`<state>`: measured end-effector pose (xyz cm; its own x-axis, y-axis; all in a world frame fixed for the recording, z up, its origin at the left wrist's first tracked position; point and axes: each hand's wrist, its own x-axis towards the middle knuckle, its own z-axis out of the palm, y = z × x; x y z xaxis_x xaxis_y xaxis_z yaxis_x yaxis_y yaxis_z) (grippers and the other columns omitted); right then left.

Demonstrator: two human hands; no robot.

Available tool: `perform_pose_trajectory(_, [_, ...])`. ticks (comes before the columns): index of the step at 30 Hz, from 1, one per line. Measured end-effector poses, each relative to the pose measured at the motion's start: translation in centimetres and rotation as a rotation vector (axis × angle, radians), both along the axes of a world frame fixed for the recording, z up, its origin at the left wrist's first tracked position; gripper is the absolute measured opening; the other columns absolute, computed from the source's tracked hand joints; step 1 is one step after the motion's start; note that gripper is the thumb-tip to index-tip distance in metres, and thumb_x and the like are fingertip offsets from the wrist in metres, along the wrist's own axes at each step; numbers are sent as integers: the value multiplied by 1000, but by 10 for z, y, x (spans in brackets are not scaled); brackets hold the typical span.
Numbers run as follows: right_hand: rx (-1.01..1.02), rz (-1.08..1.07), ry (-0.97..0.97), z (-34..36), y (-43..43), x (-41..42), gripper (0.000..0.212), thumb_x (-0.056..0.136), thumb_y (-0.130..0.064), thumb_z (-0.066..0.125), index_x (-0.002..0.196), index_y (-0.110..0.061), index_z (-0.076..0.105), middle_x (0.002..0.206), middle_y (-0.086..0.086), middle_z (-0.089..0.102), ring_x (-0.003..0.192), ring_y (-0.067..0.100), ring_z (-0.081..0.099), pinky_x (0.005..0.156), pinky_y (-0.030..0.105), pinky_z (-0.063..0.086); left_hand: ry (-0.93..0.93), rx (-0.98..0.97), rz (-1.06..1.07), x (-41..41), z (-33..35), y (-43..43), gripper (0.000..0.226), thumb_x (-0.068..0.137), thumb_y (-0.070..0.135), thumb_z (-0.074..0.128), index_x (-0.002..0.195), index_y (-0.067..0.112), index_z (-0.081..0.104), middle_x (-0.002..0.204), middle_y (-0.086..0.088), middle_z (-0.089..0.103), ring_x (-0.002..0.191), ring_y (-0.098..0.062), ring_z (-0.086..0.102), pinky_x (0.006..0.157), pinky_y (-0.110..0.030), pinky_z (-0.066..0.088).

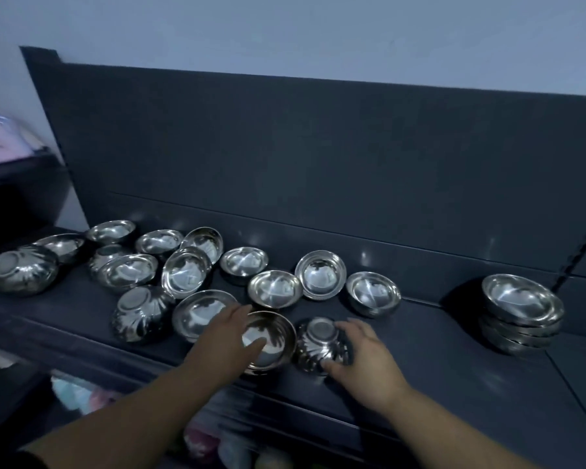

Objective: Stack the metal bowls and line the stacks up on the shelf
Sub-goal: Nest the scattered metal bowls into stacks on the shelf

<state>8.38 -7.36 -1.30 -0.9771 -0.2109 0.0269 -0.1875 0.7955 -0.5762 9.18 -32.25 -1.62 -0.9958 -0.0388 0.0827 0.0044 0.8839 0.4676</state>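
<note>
Several loose metal bowls lie scattered over the left and middle of a dark shelf (pixel 447 374), some upright, some upside down, some tilted. A stack of bowls (pixel 518 336) stands at the far right. My left hand (pixel 227 340) grips the left rim of an upright bowl (pixel 274 336) near the front edge, thumb inside it. Right beside that one lies an upside-down bowl (pixel 318 343). My right hand (pixel 366 353) holds it, thumb on the near side and fingers over the far side.
A dark back panel (pixel 318 147) rises behind the shelf. Another upside-down bowl (pixel 139 316) sits left of my left hand. Between the loose bowls and the stack the shelf surface is bare. Pastel items (pixel 200 441) fill the shelf below.
</note>
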Motion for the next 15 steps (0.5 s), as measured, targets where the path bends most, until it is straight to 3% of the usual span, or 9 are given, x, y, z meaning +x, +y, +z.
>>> perform_pose_trajectory(6, [94,34,-86,-5,-23,-14,103,67,-44,82,150,-39,21,162,-6,1,148,23,13,117,32,25,106,21,-89,9,-15,-14,63,85,41,63,141,26,40,137,4,44,126,-14,42,103,-23,32])
perform_pose_trajectory(9, [142,32,-145,-10,-28,-20,114,62,-44,85,151,-41,15,162,-2,-4,148,27,11,118,37,26,101,1,-127,10,-18,-17,74,79,61,54,141,25,39,135,5,48,121,-14,46,102,-26,36])
perform_pose_trajectory(11, [159,30,-159,-17,-29,-24,116,60,-43,86,151,-41,13,163,1,-1,147,28,15,117,37,28,74,-10,-163,11,-17,-18,89,68,75,36,142,25,38,140,5,45,126,-14,41,103,-25,31])
perform_pose_trajectory(15, [201,35,-119,-22,-23,-26,113,62,-48,82,150,-43,12,161,3,8,144,29,24,113,37,34,54,-179,-226,8,-16,-15,105,60,81,18,148,24,28,157,4,23,145,-19,17,116,-32,13])
